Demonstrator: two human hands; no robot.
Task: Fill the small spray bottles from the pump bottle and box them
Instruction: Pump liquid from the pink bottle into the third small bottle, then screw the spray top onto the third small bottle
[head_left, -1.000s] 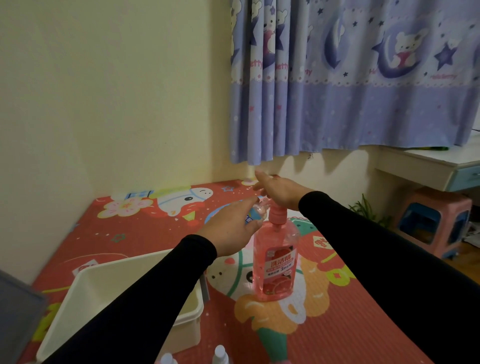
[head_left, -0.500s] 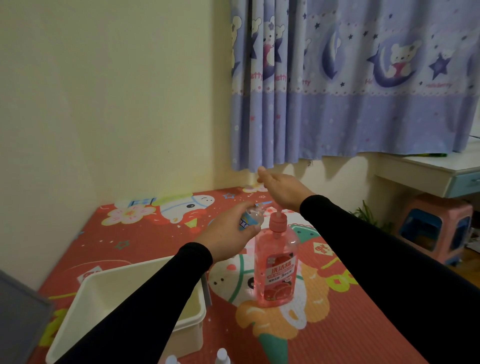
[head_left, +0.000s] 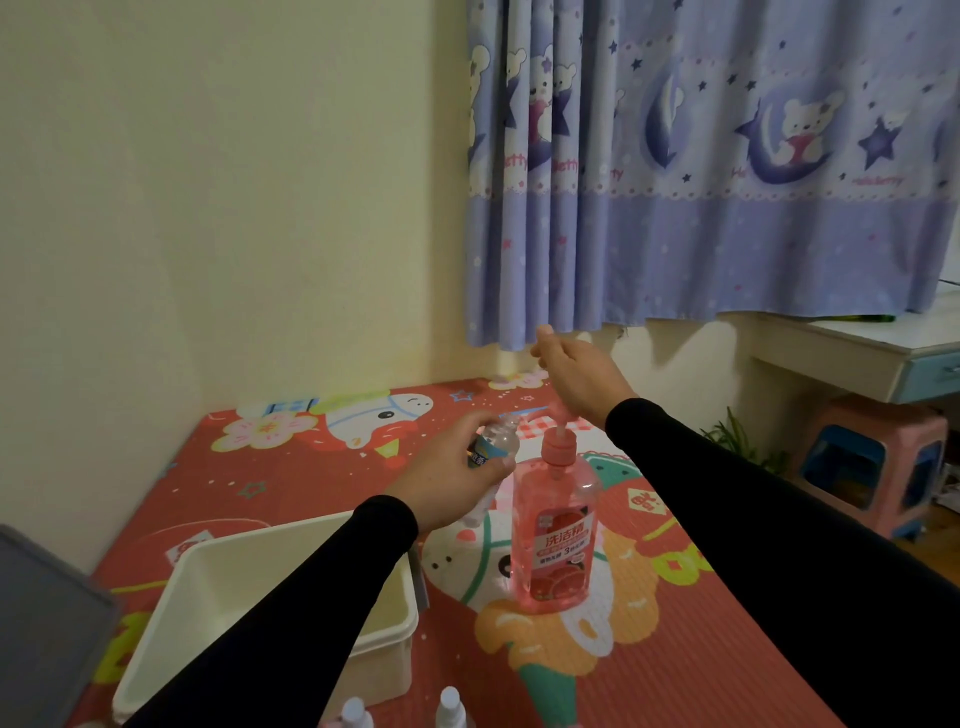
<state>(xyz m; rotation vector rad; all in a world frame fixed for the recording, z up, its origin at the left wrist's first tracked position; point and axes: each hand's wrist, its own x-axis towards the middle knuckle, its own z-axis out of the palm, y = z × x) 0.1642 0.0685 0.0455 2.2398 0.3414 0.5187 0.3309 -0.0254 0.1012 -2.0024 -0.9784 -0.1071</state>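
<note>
A person's two arms in black sleeves reach forward over a red cartoon-printed play mat (head_left: 701, 623) spread on the floor, seen from a head-worn camera looking down.

The left hand (head_left: 447, 480) is held out at mid-frame with the wrist slightly bent. Its fingers curl round a small clear spray bottle (head_left: 493, 446) with a blue label, gripping it with the open neck tilted up and to the right, toward the nozzle of the pump bottle.

The right hand (head_left: 574, 376) is higher and further out, palm down, with the fingers held straight and pointing left toward the wall. Its palm sits on top of the pump head (head_left: 561, 415), which is mostly hidden under the hand. The right forearm runs diagonally from the lower right corner of the view up to that hand.

The pump bottle (head_left: 553, 540) stands upright on the mat, just right of the left hand. It is clear pink plastic filled with pink liquid, with a pink collar and a label showing fruit.

To the lower left, partly behind the left forearm, is a cream plastic box (head_left: 208, 577) with an open top. At the bottom edge, the white caps of two more small spray bottles (head_left: 451, 706) show, close together just right of the box.

Behind is a pale yellow wall and a lilac curtain (head_left: 727, 182) printed with bears and stars. A pink plastic stool (head_left: 878, 462) stands on the right, under a white desk (head_left: 878, 348).
</note>
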